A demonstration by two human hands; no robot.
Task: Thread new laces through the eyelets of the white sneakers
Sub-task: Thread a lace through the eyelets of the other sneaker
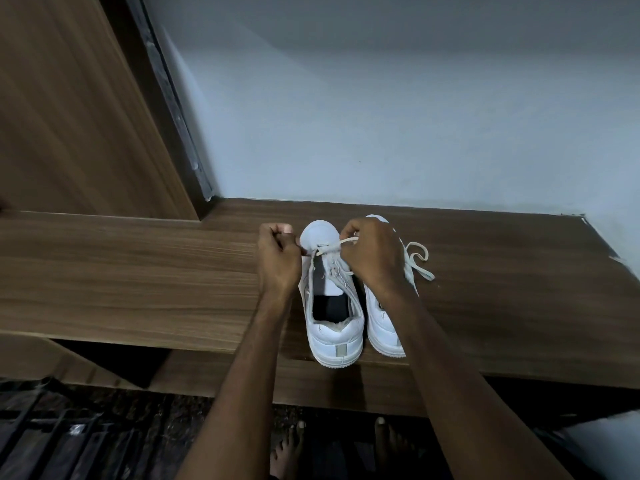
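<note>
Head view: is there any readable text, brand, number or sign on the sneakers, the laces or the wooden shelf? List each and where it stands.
None can be read.
Left sneaker: the grey tab on its heel shows no legible mark.
Right sneaker: no logo or print in view; the right hand and its arm cover much of it.
Lace, wooden shelf, wall: plain, no writing.
</note>
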